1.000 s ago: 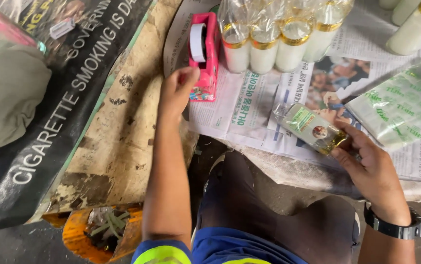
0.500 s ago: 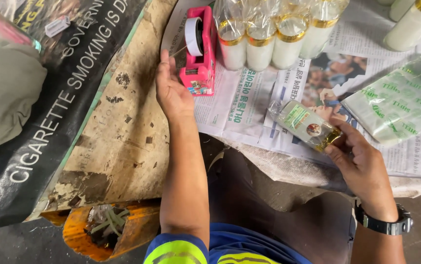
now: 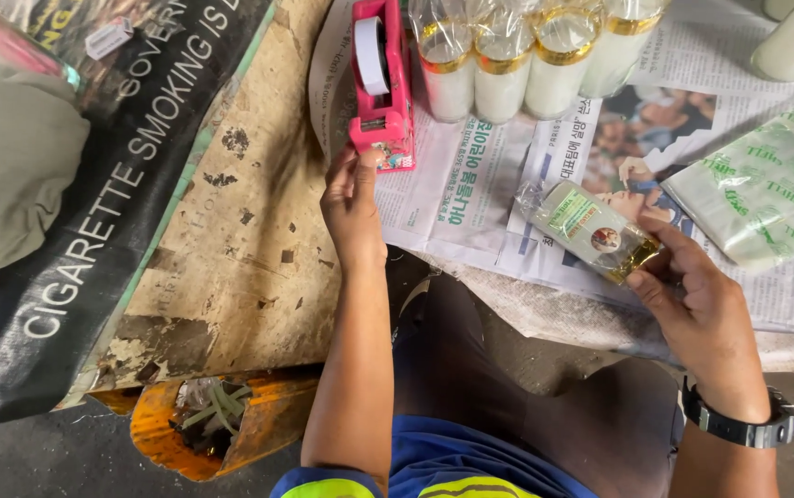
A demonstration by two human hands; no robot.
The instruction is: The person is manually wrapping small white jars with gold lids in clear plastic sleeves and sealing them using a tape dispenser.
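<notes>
Left hand (image 3: 352,205) pinching fingertips at near end of pink tape dispenser (image 3: 380,88). Right hand (image 3: 703,309) gripping wrapped bottle (image 3: 592,229), lying on newspaper (image 3: 470,184), near right of dispenser.

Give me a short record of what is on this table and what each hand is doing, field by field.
Left hand: left hand touches the near end of the pink tape dispenser
Right hand: right hand holds a small wrapped bottle by its gold-capped end
Surface: newspaper sheets spread over a worn board
Behind: row of wrapped white bottles with gold bands
Far right: stack of clear printed bags
Wrist: dark watch on the right arm
</notes>
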